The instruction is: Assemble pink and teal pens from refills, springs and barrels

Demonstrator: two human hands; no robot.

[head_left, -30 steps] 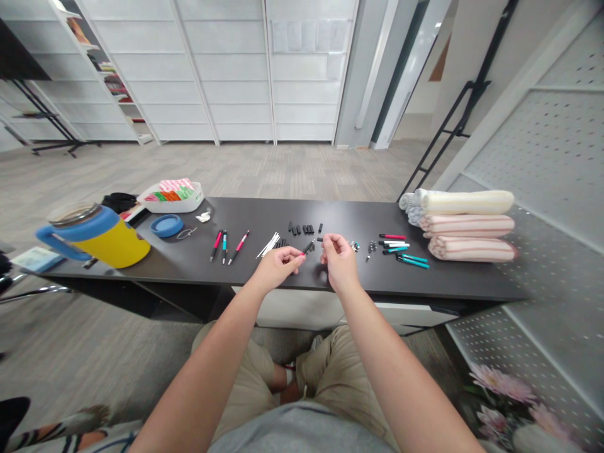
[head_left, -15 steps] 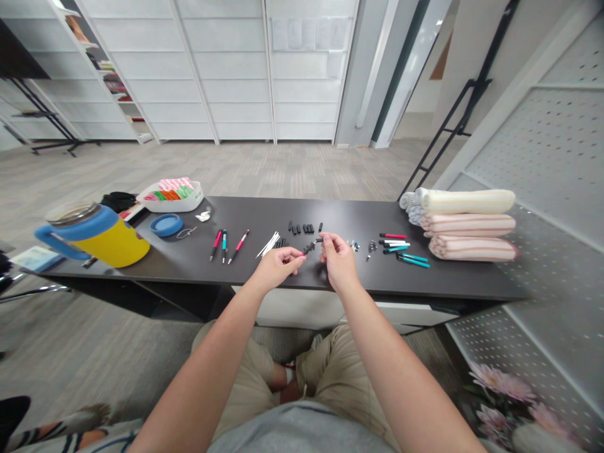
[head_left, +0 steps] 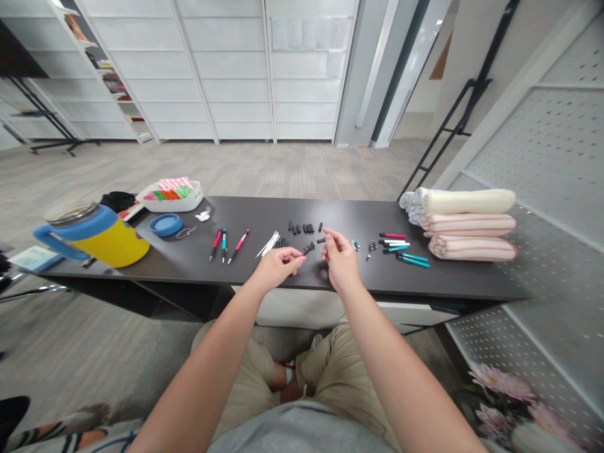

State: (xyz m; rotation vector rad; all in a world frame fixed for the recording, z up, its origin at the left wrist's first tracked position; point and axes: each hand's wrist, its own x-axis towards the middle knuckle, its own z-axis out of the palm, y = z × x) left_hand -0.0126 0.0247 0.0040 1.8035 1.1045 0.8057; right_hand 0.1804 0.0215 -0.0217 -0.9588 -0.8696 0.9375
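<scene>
My left hand (head_left: 277,263) is closed in a pinch on a pen part with a pink barrel and black grip (head_left: 307,248), held just above the black table (head_left: 264,274). My right hand (head_left: 338,258) pinches a small black piece (head_left: 321,240) right at the tip of that pen part. Three assembled pens (head_left: 228,243) lie to the left. White refills (head_left: 268,244) and several short black pieces (head_left: 302,228) lie just beyond my hands. More pen parts in pink, white and teal (head_left: 401,248) rest to the right.
A yellow jug with a blue handle (head_left: 92,239) stands at the table's left end, beside a blue lid (head_left: 167,224) and a white tray of coloured items (head_left: 173,194). Rolled towels (head_left: 465,223) are stacked at the right end. Flowers (head_left: 509,402) show at the lower right.
My right hand has shifted slightly up and left, bringing the small black piece closer to the pen part's tip. My left hand has barely moved.
</scene>
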